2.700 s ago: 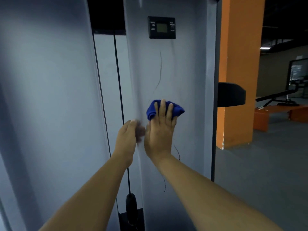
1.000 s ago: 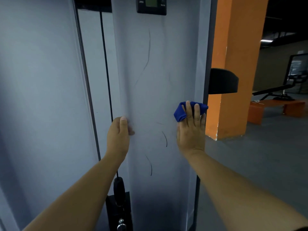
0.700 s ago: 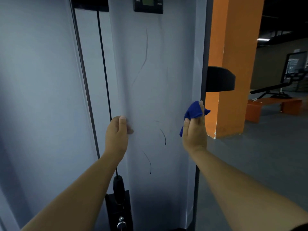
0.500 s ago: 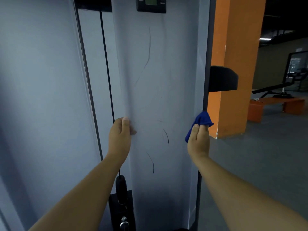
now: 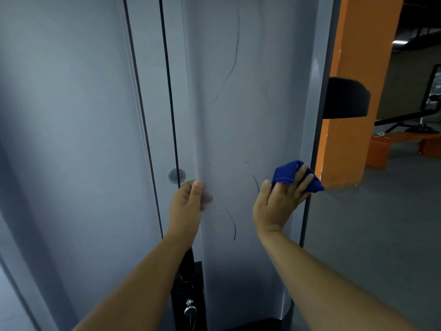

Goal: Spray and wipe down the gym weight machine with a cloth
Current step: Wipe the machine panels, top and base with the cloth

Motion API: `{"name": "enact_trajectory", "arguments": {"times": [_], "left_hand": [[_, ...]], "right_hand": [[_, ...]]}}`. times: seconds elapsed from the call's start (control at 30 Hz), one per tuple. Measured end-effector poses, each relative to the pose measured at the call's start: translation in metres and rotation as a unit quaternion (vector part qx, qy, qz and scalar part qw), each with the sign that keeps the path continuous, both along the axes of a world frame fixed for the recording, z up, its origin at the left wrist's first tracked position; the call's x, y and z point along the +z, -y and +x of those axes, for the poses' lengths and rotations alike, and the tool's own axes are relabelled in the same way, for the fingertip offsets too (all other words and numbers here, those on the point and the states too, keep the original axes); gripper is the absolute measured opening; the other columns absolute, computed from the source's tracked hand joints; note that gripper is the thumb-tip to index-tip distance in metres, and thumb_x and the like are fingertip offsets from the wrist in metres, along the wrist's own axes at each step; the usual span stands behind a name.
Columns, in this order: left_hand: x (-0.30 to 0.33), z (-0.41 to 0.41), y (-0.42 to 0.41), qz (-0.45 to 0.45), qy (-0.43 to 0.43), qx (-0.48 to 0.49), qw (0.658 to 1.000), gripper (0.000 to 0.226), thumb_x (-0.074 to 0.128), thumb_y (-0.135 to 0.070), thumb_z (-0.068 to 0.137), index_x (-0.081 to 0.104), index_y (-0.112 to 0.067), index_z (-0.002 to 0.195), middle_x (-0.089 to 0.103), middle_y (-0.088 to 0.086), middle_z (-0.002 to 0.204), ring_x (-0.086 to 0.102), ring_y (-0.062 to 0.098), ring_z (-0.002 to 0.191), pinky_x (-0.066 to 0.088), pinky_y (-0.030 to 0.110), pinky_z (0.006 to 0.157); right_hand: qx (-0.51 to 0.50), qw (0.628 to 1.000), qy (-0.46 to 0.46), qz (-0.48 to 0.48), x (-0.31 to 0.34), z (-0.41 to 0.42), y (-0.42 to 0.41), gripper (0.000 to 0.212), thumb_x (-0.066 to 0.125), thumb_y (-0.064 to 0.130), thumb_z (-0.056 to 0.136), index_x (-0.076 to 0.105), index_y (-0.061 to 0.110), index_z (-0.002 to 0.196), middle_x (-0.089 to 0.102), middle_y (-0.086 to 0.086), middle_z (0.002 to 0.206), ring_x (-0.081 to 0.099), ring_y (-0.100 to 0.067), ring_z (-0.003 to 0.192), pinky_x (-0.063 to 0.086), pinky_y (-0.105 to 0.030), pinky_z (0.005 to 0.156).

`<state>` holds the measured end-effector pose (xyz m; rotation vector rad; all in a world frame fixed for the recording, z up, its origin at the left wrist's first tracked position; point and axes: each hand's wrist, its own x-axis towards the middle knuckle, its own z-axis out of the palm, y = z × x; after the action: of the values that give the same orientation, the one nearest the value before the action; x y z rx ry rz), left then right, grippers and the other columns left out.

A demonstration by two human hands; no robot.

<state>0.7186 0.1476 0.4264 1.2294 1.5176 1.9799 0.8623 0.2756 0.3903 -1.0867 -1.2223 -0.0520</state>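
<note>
The weight machine's grey shroud panel [image 5: 250,103] stands upright right in front of me, marked with thin dark scuff lines. My right hand [image 5: 279,201] presses a blue cloth [image 5: 290,174] flat against the panel near its right edge, fingers spread over the cloth. My left hand [image 5: 188,206] grips the panel's left edge, thumb on the front face. A black cable [image 5: 170,91] runs down the gap to the left of the panel. No spray bottle is in view.
A second grey panel [image 5: 66,139] fills the left side. A black pad [image 5: 346,97] sticks out to the right of the machine, in front of an orange pillar [image 5: 350,139]. Orange benches [image 5: 391,146] and grey floor lie at the far right.
My right hand moved the cloth from the panel's middle to its right edge, bunched it off the surface briefly, and now presses it flat again. The left hand stayed on the left edge.
</note>
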Motion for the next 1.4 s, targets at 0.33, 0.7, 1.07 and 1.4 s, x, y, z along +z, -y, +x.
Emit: {"name": "enact_trajectory", "arguments": {"times": [0.33,0.7,1.07,1.4], "left_hand": [[0.005,0.001,0.003,-0.024,-0.013,-0.003,1.000,0.033,0.045,-0.035,0.108,0.064,-0.009,0.101,0.070,0.001,0.083,0.064,0.002,0.069,0.050,0.023,0.069],[0.011,0.001,0.011,-0.018,0.121,-0.051,0.991,0.049,0.029,-0.044,0.110,0.069,-0.021,0.095,0.075,0.000,0.088,0.069,0.017,0.089,0.053,0.030,0.082],[0.011,-0.003,0.015,-0.014,0.182,-0.062,0.981,0.062,0.027,-0.058,0.106,0.077,-0.021,0.105,0.079,0.003,0.101,0.072,0.017,0.105,0.052,0.035,0.099],[0.005,-0.009,0.005,-0.027,0.157,-0.057,0.986,0.060,0.024,-0.055,0.108,0.069,-0.016,0.119,0.076,0.003,0.112,0.070,0.018,0.109,0.053,0.031,0.095]], "right_hand": [[0.059,0.997,0.051,0.028,0.012,-0.029,0.017,0.067,0.040,0.024,0.099,0.023,0.003,0.160,0.006,-0.013,0.171,-0.009,-0.032,0.158,-0.005,-0.059,0.125],[0.094,0.978,0.168,0.081,0.015,-0.075,0.059,0.069,0.036,0.027,0.104,0.000,0.015,0.162,-0.002,-0.007,0.171,-0.009,-0.031,0.158,-0.009,-0.051,0.127],[0.053,0.942,0.308,0.124,-0.007,-0.100,0.070,0.059,0.018,0.041,0.112,0.014,0.010,0.162,0.011,-0.010,0.170,-0.003,-0.030,0.159,-0.001,-0.051,0.128],[0.116,0.907,0.359,0.189,-0.040,-0.053,0.048,0.078,0.042,0.020,0.102,-0.005,0.019,0.164,-0.003,-0.001,0.172,-0.004,-0.023,0.159,0.000,-0.044,0.129]]}}
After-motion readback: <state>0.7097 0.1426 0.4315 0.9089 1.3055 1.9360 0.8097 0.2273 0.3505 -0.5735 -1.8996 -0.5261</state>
